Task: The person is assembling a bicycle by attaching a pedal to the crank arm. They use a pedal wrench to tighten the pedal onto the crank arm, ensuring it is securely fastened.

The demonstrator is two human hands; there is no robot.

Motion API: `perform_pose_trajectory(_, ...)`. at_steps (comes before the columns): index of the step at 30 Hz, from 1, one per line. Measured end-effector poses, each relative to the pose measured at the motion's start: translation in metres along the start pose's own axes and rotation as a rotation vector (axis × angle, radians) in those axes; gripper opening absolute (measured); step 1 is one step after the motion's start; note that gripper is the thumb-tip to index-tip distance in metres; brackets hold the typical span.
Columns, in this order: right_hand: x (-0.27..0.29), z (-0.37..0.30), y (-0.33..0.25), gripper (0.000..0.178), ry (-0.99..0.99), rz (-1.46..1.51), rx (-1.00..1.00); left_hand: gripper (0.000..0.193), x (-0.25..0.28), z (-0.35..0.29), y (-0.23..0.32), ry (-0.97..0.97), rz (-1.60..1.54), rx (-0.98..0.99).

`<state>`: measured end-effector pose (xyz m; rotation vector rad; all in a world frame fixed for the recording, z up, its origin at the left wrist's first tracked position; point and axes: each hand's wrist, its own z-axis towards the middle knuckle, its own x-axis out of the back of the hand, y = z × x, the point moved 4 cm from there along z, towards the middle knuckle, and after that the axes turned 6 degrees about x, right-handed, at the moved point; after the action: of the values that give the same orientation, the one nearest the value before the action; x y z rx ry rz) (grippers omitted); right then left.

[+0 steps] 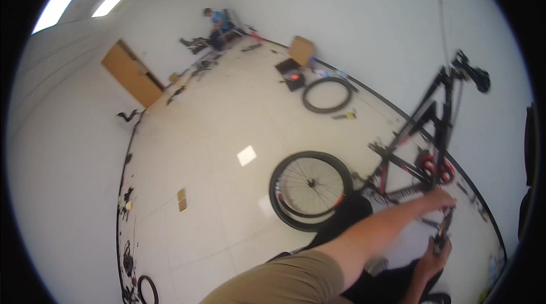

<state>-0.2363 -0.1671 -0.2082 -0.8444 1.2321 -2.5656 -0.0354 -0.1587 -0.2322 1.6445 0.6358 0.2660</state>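
A black bicycle frame (pixel 424 119) with red accents stands by the right wall, its handlebar (pixel 473 73) high and its red chainring (pixel 442 169) low. Just below the chainring, my left hand (pixel 437 200) has its fingers closed at the upper end of a slim dark part. My right hand (pixel 439 255) is nearer to me, closed around a dark metal piece (pixel 439 240) at the lower end. Blur hides what kind of part this is, and whether it joins the frame. A spoked wheel with a black tyre (pixel 275 185) lies on the floor left of the frame.
Farther off lie a tyre (pixel 306 99), a hammer (pixel 345 116), an open dark toolbox (pixel 291 79) and a cardboard box (pixel 301 50). A person in blue (pixel 218 21) sits at the far wall. Bicycle parts (pixel 128 258) line the left wall. A brown door (pixel 132 75) stands far left.
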Motion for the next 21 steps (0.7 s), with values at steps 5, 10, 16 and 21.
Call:
perform_pose_trajectory(5, -0.009, 0.009, -0.043, 0.037, 0.000, -0.025, -0.016, 0.028, 0.031, -0.005, -0.009, 0.021, -0.013, 0.023)
perform_pose_trajectory(10, 0.001, -0.004, -0.018, 0.032, 0.020, 0.520, -0.642, 0.033, 0.009, -0.017, -0.001, 0.002, -0.069, 0.082)
perform_pose_trajectory(16, -0.005, -0.006, -0.024, 0.029, 0.099, 0.935, -0.849, 0.038, 0.004, -0.019, 0.010, -0.034, -0.096, 0.122)
perform_pose_trajectory(21, -0.013, -0.010, -0.029, 0.025, 0.105, 1.182, -1.047, 0.038, 0.013, -0.024, 0.009, -0.030, -0.147, 0.205)
